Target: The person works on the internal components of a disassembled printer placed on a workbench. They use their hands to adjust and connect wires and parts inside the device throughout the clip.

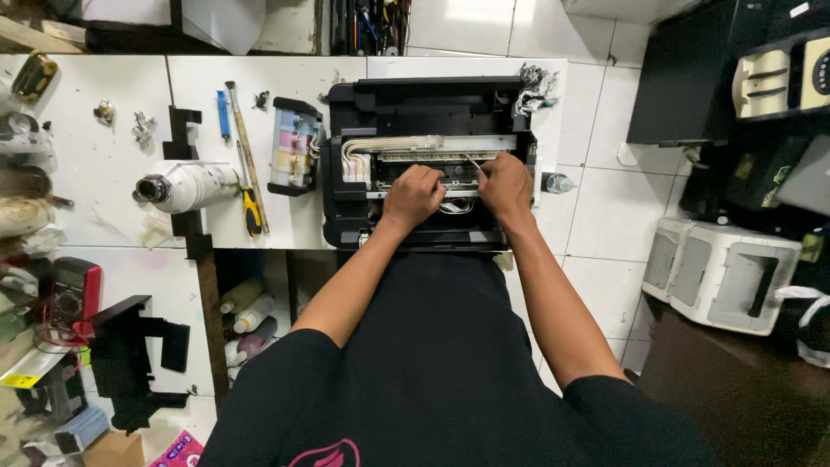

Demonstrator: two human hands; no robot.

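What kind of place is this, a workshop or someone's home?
Most likely a small printer repair workshop. Both hands work inside an opened black printer on a white bench, a yellow-handled screwdriver lies beside it, and a red multimeter and more printers sit nearby.

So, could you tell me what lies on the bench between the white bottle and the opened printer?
In the head view, a yellow-handled screwdriver and an ink tank block lie between the white bottle and the printer.
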